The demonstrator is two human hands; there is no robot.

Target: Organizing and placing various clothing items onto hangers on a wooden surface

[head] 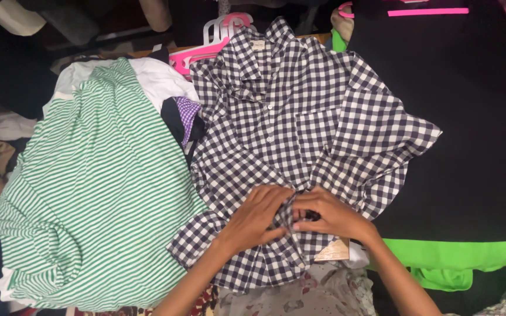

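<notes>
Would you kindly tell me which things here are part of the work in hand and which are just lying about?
In hand: checked shirt, left hand, right hand.

Lying about: green striped top, pink hangers, black garment with green trim, purple checked cloth.

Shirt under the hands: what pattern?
Navy-and-white checks on the shirt; head view shows it best.

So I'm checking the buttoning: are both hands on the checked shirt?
Touching. The head view shows the left hand and right hand pinching the checked shirt fabric at its front.
</notes>
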